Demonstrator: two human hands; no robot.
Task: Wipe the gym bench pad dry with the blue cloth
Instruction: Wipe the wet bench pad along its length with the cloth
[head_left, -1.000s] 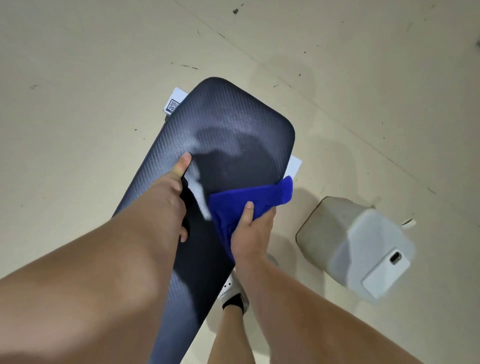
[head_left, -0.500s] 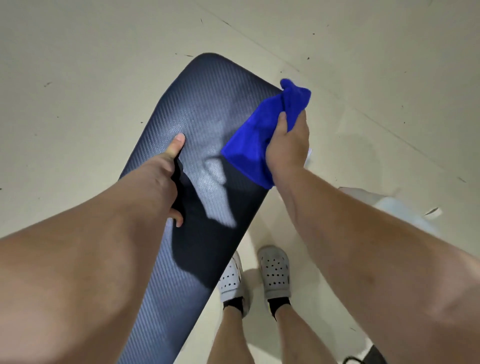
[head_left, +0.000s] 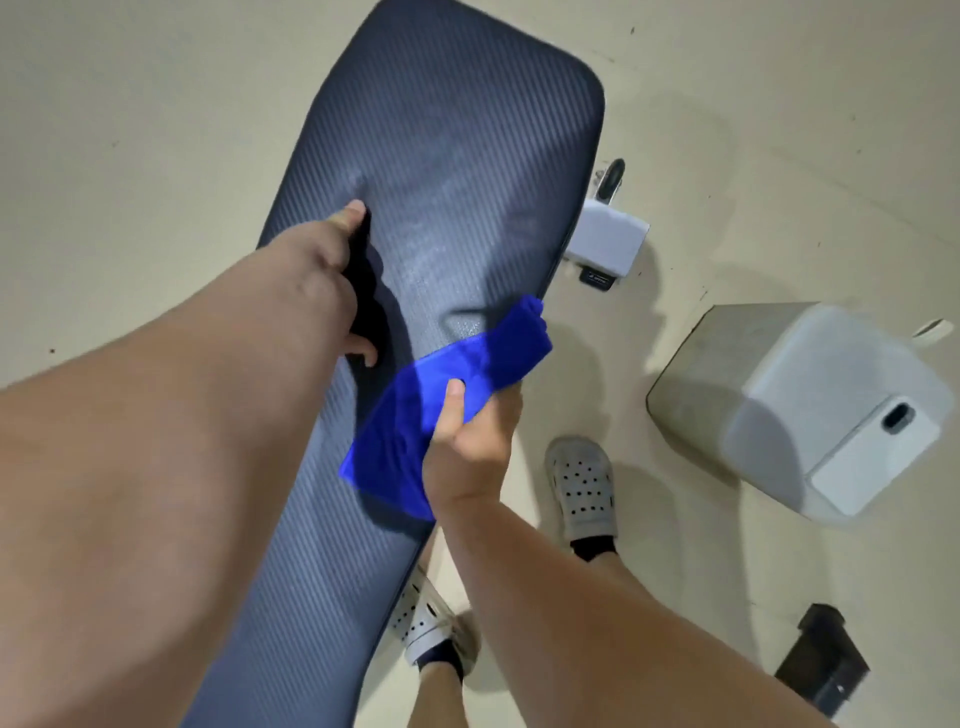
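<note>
While left hand (head_left: 327, 280) presses spread on bench pad (head_left: 441, 130), right hand (head_left: 467, 447) grips blue cloth (head_left: 405, 426) against pad's right edge.

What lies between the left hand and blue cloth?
Only a bare, shadowed strip of bench pad separates the left hand from the blue cloth, in head view.

No text could be read: the only marking, a small pale print on the black foot (head_left: 596, 277) just right of the pad (head_left: 441, 156), was too blurred to make out.
</note>
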